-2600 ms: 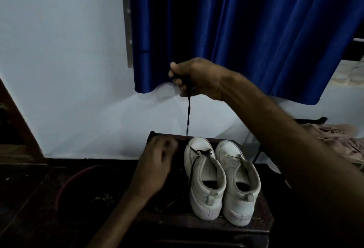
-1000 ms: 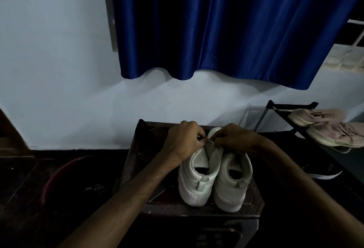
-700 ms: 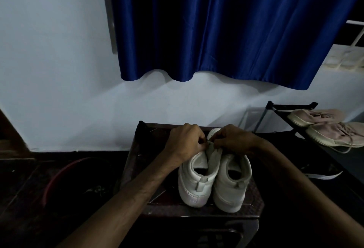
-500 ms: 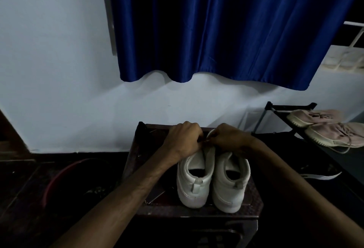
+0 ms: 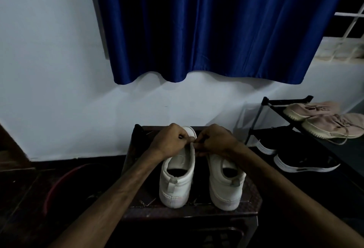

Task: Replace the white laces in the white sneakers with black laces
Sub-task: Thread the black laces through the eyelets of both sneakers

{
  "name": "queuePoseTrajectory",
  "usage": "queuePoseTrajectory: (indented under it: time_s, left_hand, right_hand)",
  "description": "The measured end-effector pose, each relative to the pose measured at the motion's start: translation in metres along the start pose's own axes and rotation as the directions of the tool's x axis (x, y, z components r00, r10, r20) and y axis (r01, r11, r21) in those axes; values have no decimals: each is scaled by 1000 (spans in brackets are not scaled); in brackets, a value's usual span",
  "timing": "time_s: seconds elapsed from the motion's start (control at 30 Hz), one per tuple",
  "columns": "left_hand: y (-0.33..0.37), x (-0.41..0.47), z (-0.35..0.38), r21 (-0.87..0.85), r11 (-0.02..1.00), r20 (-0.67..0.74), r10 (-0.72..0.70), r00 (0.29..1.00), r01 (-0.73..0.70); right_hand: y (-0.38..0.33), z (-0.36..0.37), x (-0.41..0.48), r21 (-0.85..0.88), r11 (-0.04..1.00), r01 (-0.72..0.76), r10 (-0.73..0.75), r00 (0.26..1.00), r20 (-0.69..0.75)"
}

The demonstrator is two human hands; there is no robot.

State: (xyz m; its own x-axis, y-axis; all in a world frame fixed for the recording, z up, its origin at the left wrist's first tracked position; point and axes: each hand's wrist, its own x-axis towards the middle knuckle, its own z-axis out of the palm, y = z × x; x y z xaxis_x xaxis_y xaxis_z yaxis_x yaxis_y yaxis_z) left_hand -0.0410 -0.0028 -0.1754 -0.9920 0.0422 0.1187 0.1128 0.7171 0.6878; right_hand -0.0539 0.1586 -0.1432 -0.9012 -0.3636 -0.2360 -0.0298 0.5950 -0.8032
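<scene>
On the stool point(image 5: 197, 213), left hand point(image 5: 171, 141) and right hand point(image 5: 215, 139) pinch the eyelet edge of the left sneaker point(image 5: 177, 178), lace hidden; likely threading black lace, next pull it through.

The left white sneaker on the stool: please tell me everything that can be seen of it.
The left white sneaker looks like smooth leather, with a grey heel tab and a white sole. It stands upright on a dark stool, heel toward the camera, beside the right sneaker. The left hand and right hand pinch its upper at the front; no lace shows.
</scene>
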Motion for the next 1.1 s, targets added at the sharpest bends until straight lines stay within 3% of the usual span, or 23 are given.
queuePoseTrajectory:
  time_s: [0.1,0.2,0.37,0.5,0.8,0.9,1.0,1.1]
  left_hand:
    - [2,-2,1,-2,999,14,-32,999,32]
    - [-7,-5,3,-1,999,22,-46,999,46]
    - [-24,-12,9,2,994,-3,-110,994,110]
    - [-28,-13,18,-117,989,-48,-94,994,88]
    - [-27,-15,18,-79,995,-66,-68,996,63]
    - [-22,-18,15,-49,995,-56,-85,995,82]
    - [-24,-18,17,-50,996,-78,-82,994,78]
    - [-23,-18,19,-66,996,-87,-66,994,60]
  right_hand:
    - [-3,2,0,-283,957,56,-87,991,-101]
    - [-7,2,2,-562,823,80,-146,987,-74]
    - [-10,-29,-6,-717,694,74,-126,992,-19]
    - [-20,-58,-21,-735,677,31,78,990,114]
    - [-9,10,14,-776,604,181,-229,972,48]
    - [-16,-21,-1,-660,718,221,-218,972,88]
    - [-37,-83,-30,-571,797,196,-241,970,-4]
    - [-49,-123,-48,-744,661,96,-186,982,-38]
